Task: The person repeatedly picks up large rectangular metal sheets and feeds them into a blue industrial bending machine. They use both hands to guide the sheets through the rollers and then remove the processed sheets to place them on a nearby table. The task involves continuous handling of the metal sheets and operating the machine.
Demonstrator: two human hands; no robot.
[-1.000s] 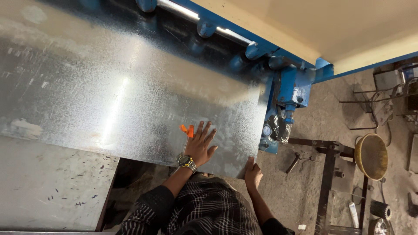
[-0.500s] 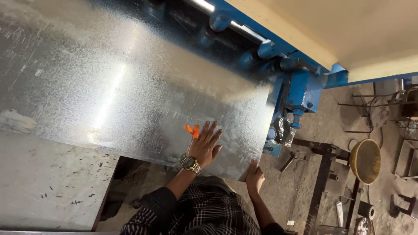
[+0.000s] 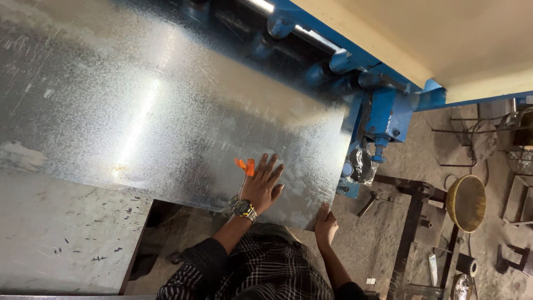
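Left hand [image 3: 262,186] is laid flat with fingers spread on a big shiny metal sheet [image 3: 166,111], and the right hand [image 3: 325,223] is closed around its near corner. An orange mark [image 3: 245,165] is seen by the fingers, and the sheet's far edge is blocked by a blue machine [image 3: 383,108].

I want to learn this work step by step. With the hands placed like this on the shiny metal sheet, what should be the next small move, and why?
Probably a gentle push forward: the left hand lies flat on the galvanised steel sheet, the right hand grips its near corner, and its far edge meets the blue machine.
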